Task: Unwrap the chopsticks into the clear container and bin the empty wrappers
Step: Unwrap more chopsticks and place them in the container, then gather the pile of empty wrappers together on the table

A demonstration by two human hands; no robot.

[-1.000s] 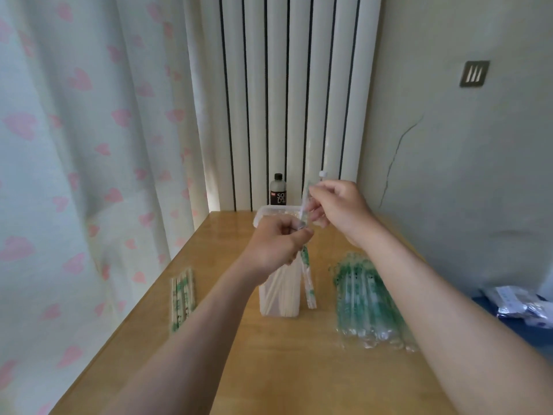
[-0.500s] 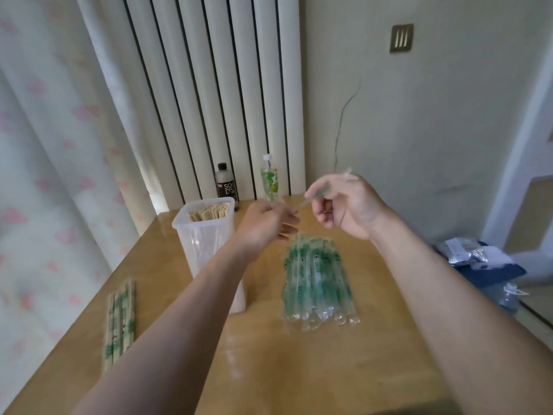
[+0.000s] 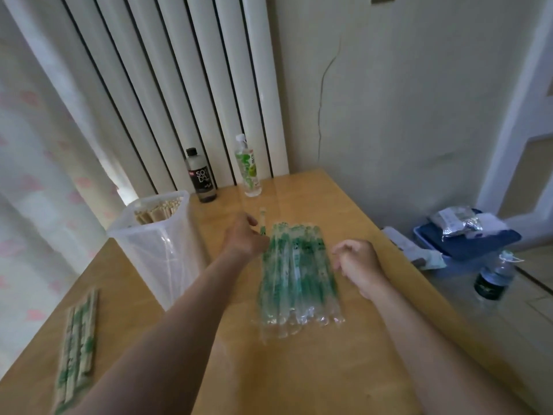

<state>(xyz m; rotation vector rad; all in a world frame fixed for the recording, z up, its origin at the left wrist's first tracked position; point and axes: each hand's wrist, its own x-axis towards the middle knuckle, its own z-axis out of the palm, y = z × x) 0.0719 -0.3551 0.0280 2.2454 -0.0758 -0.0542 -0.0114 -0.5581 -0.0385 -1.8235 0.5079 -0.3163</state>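
chopsticks (image 3: pixel 157 209) stand bare in the clear container (image 3: pixel 167 265), the pair pulled a second ago apparently among them. the left hand (image 3: pixel 244 235) now pinches the empty wrapper (image 3: pixel 263 221) by the wrapper pile (image 3: pixel 299 274); the right hand (image 3: pixel 357 263) hangs loosely curled, empty. binning remains.

Two bare forearms reach in from the bottom edge toward the centre of the frame. The left arm stretches up from the lower left. The left hand (image 3: pixel 244 236), just left of centre, is seen from the back, its fingers curled and pinching a thin clear wrapper (image 3: pixel 262 226) that stands upright. The right hand (image 3: pixel 357 262) hangs right of centre and slightly lower, wrist bent, fingers loosely curled, gripping nothing.
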